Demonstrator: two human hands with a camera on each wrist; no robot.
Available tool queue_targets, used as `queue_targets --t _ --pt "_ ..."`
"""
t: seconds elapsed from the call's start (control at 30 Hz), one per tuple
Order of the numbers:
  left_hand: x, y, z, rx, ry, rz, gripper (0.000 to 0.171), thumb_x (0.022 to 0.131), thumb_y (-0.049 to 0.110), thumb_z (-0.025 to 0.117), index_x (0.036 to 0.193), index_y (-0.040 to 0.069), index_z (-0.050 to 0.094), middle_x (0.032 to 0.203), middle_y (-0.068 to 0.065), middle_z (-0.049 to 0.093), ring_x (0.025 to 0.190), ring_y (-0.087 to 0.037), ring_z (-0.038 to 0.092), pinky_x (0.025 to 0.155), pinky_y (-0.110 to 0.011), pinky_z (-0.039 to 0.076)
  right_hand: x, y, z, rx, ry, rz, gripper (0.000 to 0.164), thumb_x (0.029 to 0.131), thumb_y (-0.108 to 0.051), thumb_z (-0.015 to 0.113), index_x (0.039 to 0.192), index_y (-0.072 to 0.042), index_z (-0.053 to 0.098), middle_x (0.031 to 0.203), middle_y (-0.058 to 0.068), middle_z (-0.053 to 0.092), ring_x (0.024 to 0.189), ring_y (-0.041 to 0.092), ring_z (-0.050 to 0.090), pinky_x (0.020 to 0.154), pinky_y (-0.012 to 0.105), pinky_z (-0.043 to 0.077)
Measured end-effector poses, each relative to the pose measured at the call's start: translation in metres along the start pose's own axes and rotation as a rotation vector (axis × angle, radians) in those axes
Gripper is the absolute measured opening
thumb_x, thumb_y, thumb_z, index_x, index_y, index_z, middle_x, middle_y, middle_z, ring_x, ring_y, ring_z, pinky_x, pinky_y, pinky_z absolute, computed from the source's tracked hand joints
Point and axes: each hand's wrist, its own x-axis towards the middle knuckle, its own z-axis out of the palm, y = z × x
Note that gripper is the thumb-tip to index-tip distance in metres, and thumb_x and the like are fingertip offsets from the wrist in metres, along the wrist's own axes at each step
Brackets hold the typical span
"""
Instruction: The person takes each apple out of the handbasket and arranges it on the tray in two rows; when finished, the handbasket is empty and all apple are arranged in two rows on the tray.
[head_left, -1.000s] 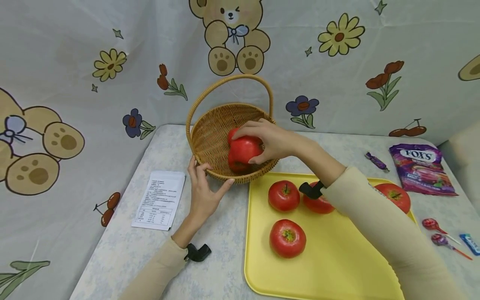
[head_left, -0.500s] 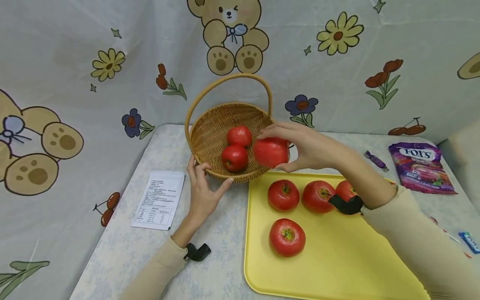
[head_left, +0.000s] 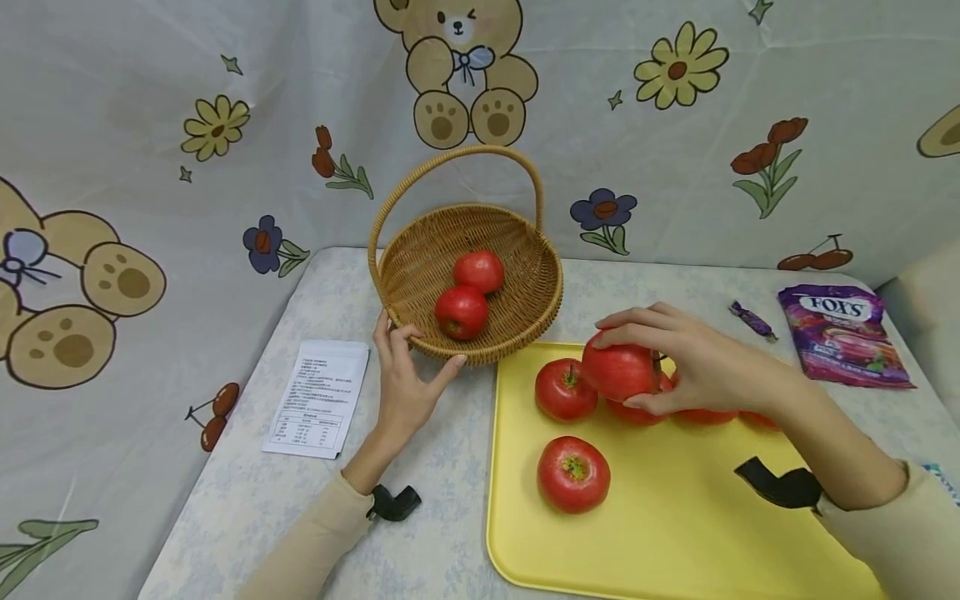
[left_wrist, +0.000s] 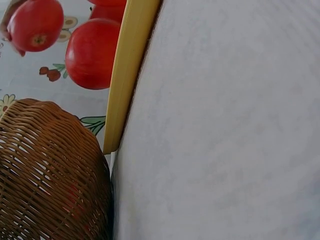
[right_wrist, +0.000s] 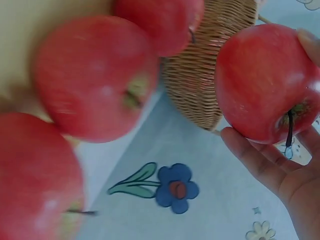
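My left hand (head_left: 408,396) grips the near left rim of a wicker basket (head_left: 420,250) with a tall looped handle. Two red apples lie inside, a rear apple (head_left: 478,272) touching a front apple (head_left: 461,312). Over the far part of a yellow tray (head_left: 645,533), my right hand (head_left: 697,367) holds another red apple (head_left: 619,367), fingers above and thumb below; its dark stem shows beside the palm in the right wrist view. Several apples sit on the tray, among them a near apple (head_left: 573,475) and a left apple (head_left: 566,389). Others are partly hidden by the right hand.
A white printed packet (head_left: 318,400) lies left of the basket. At the back right are a purple candy bag (head_left: 843,337) and a purple wrapped candy (head_left: 752,321). A blue wrapper (head_left: 941,482) shows at the right edge. A patterned cloth backdrop (head_left: 300,125) rises behind the table.
My right hand has come out of the basket with an apple and moved right and toward me, over the tray. Two apples stay in the basket, the front one shifted slightly left. My left hand keeps still.
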Motion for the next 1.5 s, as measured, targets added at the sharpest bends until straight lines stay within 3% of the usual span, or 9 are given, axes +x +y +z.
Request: queue_targets --t 0.23,0.43,0.77,1.03,1.23,1.5 --pt "0.0 -0.002 0.0 0.001 0.001 -0.005 0.064 0.08 0.045 0.079 0.114 0.01 0.039 0.161 -0.014 0.005 0.148 -0.03 0.016 0.107 -0.057 0.033 -0.032 0.001 0.019 0.003 -0.013 0.024 0.071 0.068 -0.027 0.091 0.129 -0.036 0.056 0.135 -0.005 0.053 0.117 0.017 0.044 0.074 0.029 0.056" --pt "0.002 -0.002 0.0 -0.003 0.002 0.024 0.063 0.08 0.045 0.078 0.114 0.009 0.039 0.16 -0.017 0.006 0.148 -0.03 0.017 0.108 -0.056 0.032 -0.052 -0.005 0.039 -0.015 -0.067 0.063 0.071 0.068 -0.032 0.09 0.129 -0.04 0.055 0.135 -0.007 0.053 0.115 0.018 0.045 0.074 0.032 0.055" --pt "0.002 0.001 0.0 0.0 0.001 0.019 0.063 0.08 0.044 0.079 0.114 0.009 0.039 0.16 -0.017 0.007 0.147 -0.028 0.019 0.108 -0.054 0.033 -0.077 -0.011 0.064 -0.035 -0.11 0.075 0.072 0.064 -0.029 0.091 0.126 -0.04 0.057 0.127 -0.011 0.05 0.11 0.009 0.042 0.078 0.031 0.055" --pt "0.001 0.001 0.0 0.006 0.0 -0.013 0.064 0.079 0.044 0.08 0.114 0.01 0.038 0.161 -0.014 0.005 0.146 -0.031 0.021 0.1 -0.054 0.039 -0.085 -0.007 0.078 -0.079 -0.053 0.032 0.071 0.06 -0.032 0.092 0.122 -0.034 0.057 0.117 -0.015 0.052 0.101 0.004 0.044 0.078 0.029 0.054" --pt "0.001 0.001 -0.001 0.001 0.003 -0.017 0.063 0.079 0.043 0.08 0.113 0.01 0.038 0.161 -0.014 0.006 0.146 -0.029 0.02 0.105 -0.053 0.037 -0.084 -0.006 0.082 -0.105 -0.017 0.008 0.068 0.06 -0.037 0.092 0.12 -0.032 0.06 0.115 -0.014 0.054 0.1 0.005 0.045 0.078 0.029 0.054" --pt "0.0 0.002 0.0 -0.015 0.003 -0.01 0.063 0.08 0.043 0.08 0.113 0.01 0.038 0.161 -0.014 0.005 0.146 -0.032 0.022 0.106 -0.054 0.037 -0.081 -0.009 0.082 -0.085 -0.071 0.056 0.061 0.069 -0.042 0.087 0.123 -0.029 0.063 0.118 -0.012 0.057 0.104 0.011 0.048 0.081 0.034 0.054"
